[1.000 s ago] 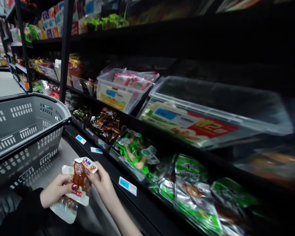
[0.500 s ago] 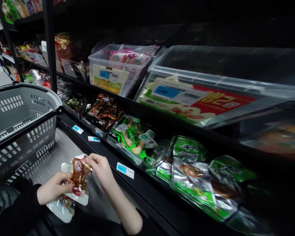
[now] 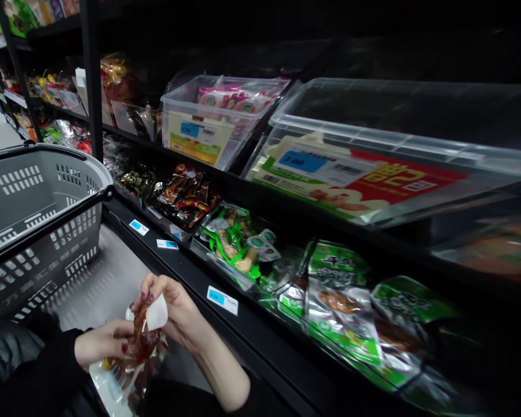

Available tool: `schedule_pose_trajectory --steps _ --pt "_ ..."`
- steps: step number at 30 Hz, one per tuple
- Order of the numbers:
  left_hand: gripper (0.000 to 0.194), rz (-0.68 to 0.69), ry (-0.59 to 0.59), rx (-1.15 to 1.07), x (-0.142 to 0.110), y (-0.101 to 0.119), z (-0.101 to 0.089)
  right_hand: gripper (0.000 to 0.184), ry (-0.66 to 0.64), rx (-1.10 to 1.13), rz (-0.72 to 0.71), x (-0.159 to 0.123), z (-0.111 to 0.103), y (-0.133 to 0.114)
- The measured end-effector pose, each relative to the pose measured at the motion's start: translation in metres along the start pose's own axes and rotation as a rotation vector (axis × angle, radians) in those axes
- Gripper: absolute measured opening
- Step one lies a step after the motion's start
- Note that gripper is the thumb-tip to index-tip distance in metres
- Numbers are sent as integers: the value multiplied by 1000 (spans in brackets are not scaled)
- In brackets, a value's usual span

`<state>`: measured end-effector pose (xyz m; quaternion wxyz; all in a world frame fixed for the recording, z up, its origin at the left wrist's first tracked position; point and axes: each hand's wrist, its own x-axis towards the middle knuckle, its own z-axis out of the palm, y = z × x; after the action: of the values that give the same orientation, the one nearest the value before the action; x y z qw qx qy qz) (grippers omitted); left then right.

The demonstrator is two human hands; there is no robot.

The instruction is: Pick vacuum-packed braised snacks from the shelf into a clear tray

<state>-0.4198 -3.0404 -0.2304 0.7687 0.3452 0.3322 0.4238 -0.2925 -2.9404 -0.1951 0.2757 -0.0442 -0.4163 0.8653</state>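
My left hand [image 3: 105, 343] is closed on small clear-and-white snack packets at the lower left. The upper snack packet [image 3: 146, 337] holds something reddish-brown and glossy. A second snack packet [image 3: 115, 387] with a pale back hangs below it. Fingers of my right hand [image 3: 176, 310] pinch the top of the upper packet, where a white flap is folded over. Behind my hands stands a grey shopping basket [image 3: 80, 246] with slotted sides. To the right, green-and-silver snack packets [image 3: 341, 304] lie in a shelf bin.
Clear plastic bins [image 3: 226, 136] with blue price labels line the upper shelf, and a larger bin [image 3: 330, 179] is nearer. Green snack packs [image 3: 234, 243] and dark red packs [image 3: 184, 197] fill lower compartments. A black shelf post [image 3: 92, 81] rises behind the basket. Price tags [image 3: 222, 300] sit along the shelf edge.
My right hand has turned and now grips the upper packet's top with several fingers. The packet has tilted and folded, and the lower packet has shifted down. The view has moved slightly.
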Motion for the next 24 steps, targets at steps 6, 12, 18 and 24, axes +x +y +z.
schedule_pose_trajectory --steps 6,12,18,24 --pt "51 -74 28 72 3 2 2 14 -50 -51 68 0 2 -3" --pt "40 19 220 155 0 11 4 34 271 -136 -53 9 -21 -13" --pt "38 122 382 183 1 15 3 33 335 -436 124 8 -41 -17" --pt "39 123 428 144 4 10 3 29 356 -426 167 6 -48 -10"
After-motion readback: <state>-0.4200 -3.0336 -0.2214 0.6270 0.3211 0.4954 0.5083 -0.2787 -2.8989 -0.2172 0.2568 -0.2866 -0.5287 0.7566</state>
